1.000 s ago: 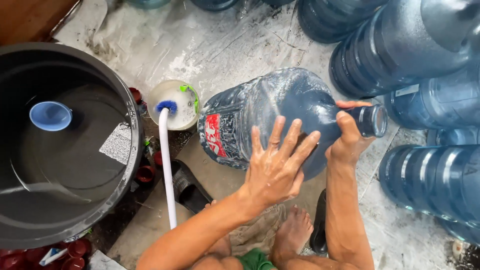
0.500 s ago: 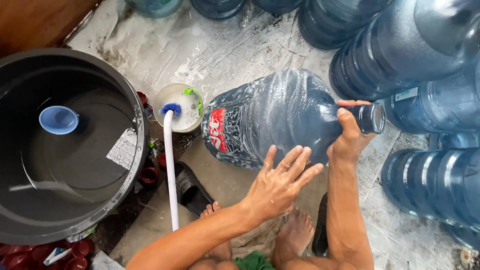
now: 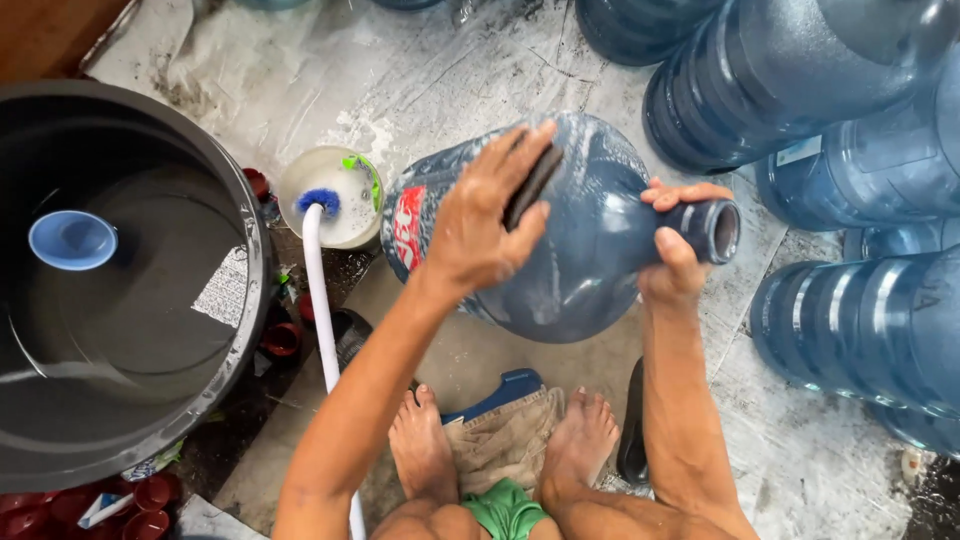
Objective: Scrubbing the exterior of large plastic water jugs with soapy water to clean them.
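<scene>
the big blue water bottle lies on its side on the wet grey floor, just in front of the person's bare feet, with its open neck pointing to the right. the right hand is closed around the neck, just behind the mouth. the left hand lies flat on the upper side of the bottle, fingers spread, and presses a dark scrub pad against it. the two hands are apart, one at each end of the bottle. just left of the bottle stands a small white bowl with a blue brush head on a long white handle in it. further left is a large dark tub of water with a blue funnel floating. more blue bottles lie stacked on the right.
</scene>
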